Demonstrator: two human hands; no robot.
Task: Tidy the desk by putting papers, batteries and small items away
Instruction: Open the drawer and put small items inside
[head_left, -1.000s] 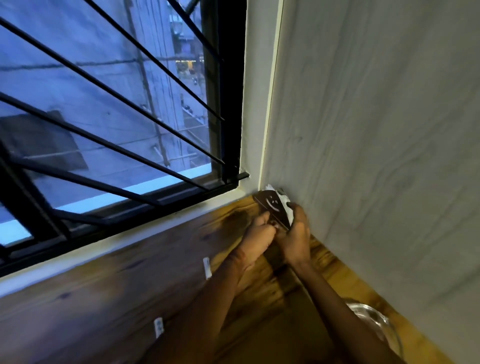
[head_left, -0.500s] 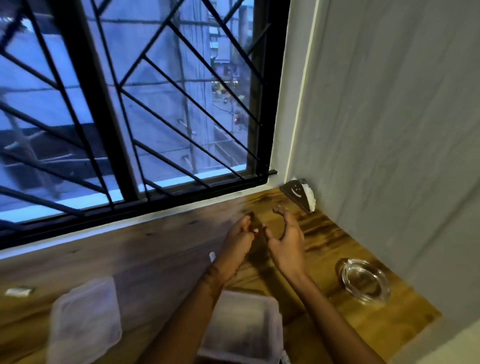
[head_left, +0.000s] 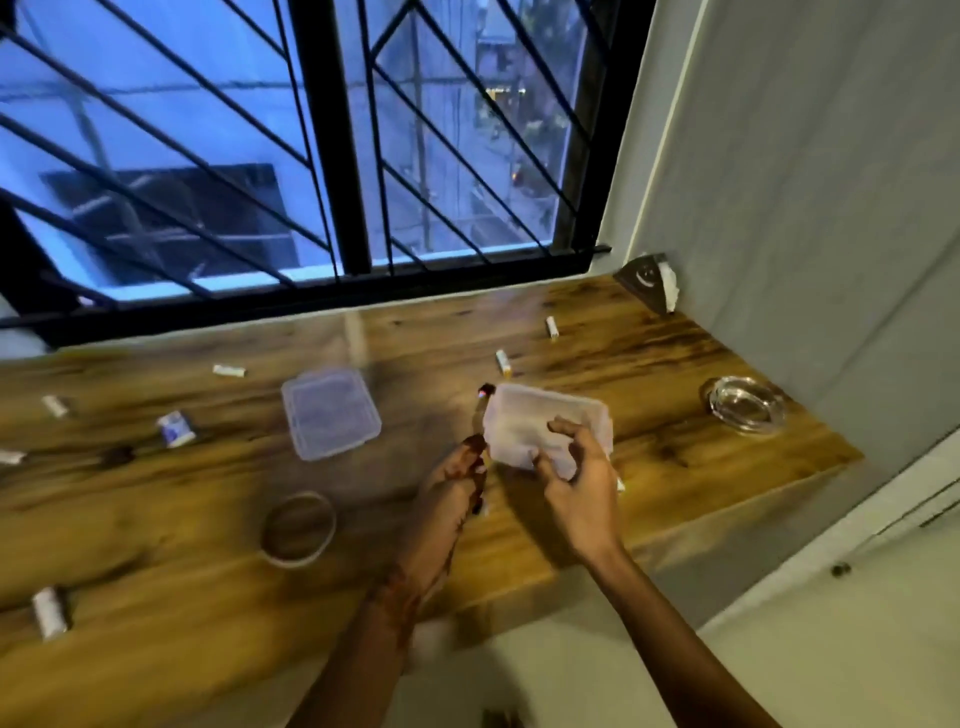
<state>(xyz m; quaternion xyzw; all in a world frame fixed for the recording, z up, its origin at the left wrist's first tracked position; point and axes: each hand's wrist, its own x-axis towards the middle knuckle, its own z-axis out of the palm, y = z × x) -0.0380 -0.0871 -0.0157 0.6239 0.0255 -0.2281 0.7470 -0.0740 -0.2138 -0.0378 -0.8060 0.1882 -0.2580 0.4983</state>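
A translucent plastic container (head_left: 524, 415) sits on the wooden desk (head_left: 675, 358), and my right hand (head_left: 579, 483) grips its near edge between thumb and fingers. My left hand (head_left: 454, 483) is at the container's left side with its fingers curled; whether it holds anything is unclear. The container's lid (head_left: 330, 410) lies flat to the left. Small white batteries lie scattered: one (head_left: 503, 362) just behind the container, another (head_left: 551, 328) further back, a third (head_left: 228, 370) left of the lid. A dark metal holder (head_left: 644, 280) with white paper stands in the far right corner.
A glass ashtray (head_left: 745, 404) sits at the right end of the desk. A thin ring (head_left: 298, 529), a blue-white packet (head_left: 175, 428) and a white spool (head_left: 49, 613) lie on the left. A barred window runs behind, a wall to the right.
Both hands let go of the corner holder and drew back toward me. My right hand has taken hold of the container. The view has pulled back and shows the whole desk.
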